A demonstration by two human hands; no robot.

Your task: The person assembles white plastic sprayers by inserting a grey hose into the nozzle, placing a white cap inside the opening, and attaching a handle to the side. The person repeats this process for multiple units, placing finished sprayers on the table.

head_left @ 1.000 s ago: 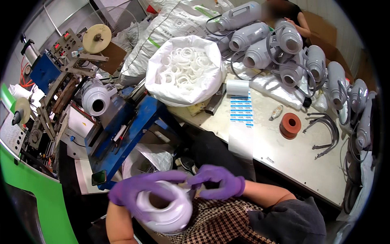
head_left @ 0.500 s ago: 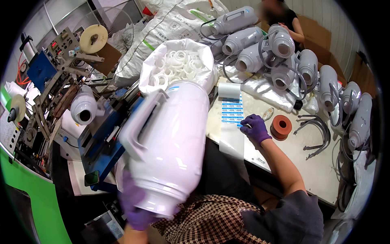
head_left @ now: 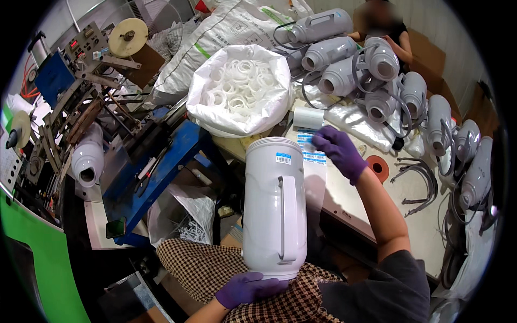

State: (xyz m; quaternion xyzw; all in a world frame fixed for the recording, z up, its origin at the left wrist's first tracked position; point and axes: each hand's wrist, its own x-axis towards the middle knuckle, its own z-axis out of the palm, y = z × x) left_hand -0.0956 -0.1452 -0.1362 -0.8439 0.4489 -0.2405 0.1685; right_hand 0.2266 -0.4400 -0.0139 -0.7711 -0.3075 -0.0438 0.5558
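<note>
A pale grey plastic vacuum flask body with a side handle stands over my lap, its ridged end toward the top of the picture. A small blue-and-white label sits on it near that end. My left hand, in a purple glove, holds the flask at its narrower lower end, fingers partly hidden beneath. My right hand, also purple-gloved, is raised over a strip of blue-and-white labels on the table. Its fingers are bent together; anything between them is too small to make out.
A white sack of translucent rings stands ahead. Several grey flasks with straps are piled far right, near a person. An orange-brown tape roll and grey straps lie right. Machinery and a blue stand occupy the left.
The flask has swung from a tilt at left to nearly upright before me, its handle now facing up and right. My right hand has lifted off the label strip.
</note>
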